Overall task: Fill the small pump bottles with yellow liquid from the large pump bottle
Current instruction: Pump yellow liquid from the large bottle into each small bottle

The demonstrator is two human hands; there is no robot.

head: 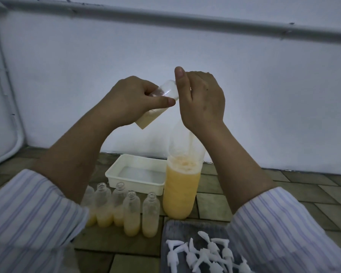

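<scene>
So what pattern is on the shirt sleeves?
White sleeves with thin purple-blue stripes, seen in the head view.

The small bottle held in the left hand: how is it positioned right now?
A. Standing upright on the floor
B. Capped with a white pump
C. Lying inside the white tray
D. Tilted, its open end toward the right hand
D: the left hand grips the small bottle tilted in the air, its open end up by the right hand.

Small clear bottle [156, 104] tilted, part-filled yellow, held above large bottle [180, 191]; 5 uncapped bottles [131, 213] part-filled, upright on floor
</scene>
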